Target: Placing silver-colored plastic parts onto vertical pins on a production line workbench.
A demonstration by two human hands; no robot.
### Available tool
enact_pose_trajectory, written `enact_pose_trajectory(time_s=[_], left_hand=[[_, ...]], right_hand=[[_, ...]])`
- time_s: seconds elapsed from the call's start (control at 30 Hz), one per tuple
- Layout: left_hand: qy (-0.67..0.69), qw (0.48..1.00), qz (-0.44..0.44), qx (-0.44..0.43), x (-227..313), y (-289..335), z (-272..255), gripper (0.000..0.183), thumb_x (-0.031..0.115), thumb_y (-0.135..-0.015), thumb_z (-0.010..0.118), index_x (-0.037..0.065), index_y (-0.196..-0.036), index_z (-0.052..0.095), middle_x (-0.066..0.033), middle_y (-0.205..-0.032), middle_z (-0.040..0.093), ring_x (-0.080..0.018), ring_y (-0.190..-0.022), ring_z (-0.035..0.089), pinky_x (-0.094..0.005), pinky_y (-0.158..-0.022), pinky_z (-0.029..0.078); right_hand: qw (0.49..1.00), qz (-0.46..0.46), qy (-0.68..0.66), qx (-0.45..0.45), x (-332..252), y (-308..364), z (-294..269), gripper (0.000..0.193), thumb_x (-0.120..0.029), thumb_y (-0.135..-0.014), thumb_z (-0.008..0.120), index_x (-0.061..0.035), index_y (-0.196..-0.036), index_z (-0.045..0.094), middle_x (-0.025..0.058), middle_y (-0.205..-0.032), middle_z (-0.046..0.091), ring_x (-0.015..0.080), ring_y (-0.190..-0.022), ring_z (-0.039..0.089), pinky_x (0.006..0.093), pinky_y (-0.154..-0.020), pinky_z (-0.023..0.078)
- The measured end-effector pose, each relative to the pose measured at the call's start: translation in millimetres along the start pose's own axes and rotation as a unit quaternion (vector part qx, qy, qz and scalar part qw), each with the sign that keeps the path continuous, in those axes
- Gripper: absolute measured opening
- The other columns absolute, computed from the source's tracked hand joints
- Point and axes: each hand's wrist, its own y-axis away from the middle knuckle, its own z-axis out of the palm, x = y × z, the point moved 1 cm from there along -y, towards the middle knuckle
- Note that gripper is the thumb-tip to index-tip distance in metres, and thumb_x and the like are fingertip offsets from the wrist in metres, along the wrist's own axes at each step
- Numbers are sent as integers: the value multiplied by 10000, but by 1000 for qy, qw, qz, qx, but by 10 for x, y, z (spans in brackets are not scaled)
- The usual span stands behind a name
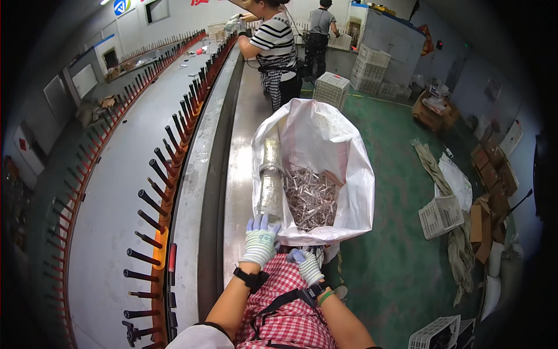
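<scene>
The white sack [356, 192] lay ahead of 2 hands: the left hand [261, 241], fingers extended, at its near-left rim below the silvery roll [270, 189]; the right hand [306, 264], partly curled, before its near edge (holding unclear).

Two gloved hands at an open white sack [358, 195].
I see the left hand [260, 241] with fingers extended at the near end of a tape-wrapped cylinder [270, 189], though contact is hard for me to judge; beside that cylinder, small shiny pieces [312, 200] lie heaped in the sack. The right hand [306, 266] is just below the near rim, fingers bent. Left of the metal counter [240, 157], I see dark-tipped posts [152, 202] in a curving row.
</scene>
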Motion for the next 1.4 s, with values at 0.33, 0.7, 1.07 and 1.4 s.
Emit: enact_pose_trajectory(time_s=[0.33,0.7,1.07,1.4], left_hand=[[56,913,-223,-338,-414,585,604,548,322,-750,578,139,-1242,425,-209,-1302,359,-382,-1187,373,-478,-955,324],[143,984,-62,-90,-207,301,989,516,138,-775,531,139,-1273,398,-233,-1299,372,-394,-1099,454,-412,-925,383],[168,976,-116,-70,-257,481,992,595,200,-704,611,106,-1245,384,-239,-1251,383,-403,-1041,473,-421,-890,404],[-61,927,-291,-230,-346,515,1309,670,417,-748,566,107,-1309,371,-247,-1360,278,-423,-1256,250,-553,-996,185]], right_hand=[[999,0,-31,5,227,-77,-88,358,-324,-880,516,9,-847,644,60,-772,648,127,-689,586,259,-671,456],[999,13,-30,1,96,-57,-68,356,-310,-883,515,24,-844,633,85,-778,643,155,-708,595,291,-719,473],[999,-11,24,30,68,-80,-1,304,-257,-882,517,21,-830,628,60,-759,642,134,-680,588,264,-659,471],[999,-29,23,19,290,-135,-130,366,-284,-898,467,23,-794,637,103,-730,645,172,-656,603,301,-680,491]])
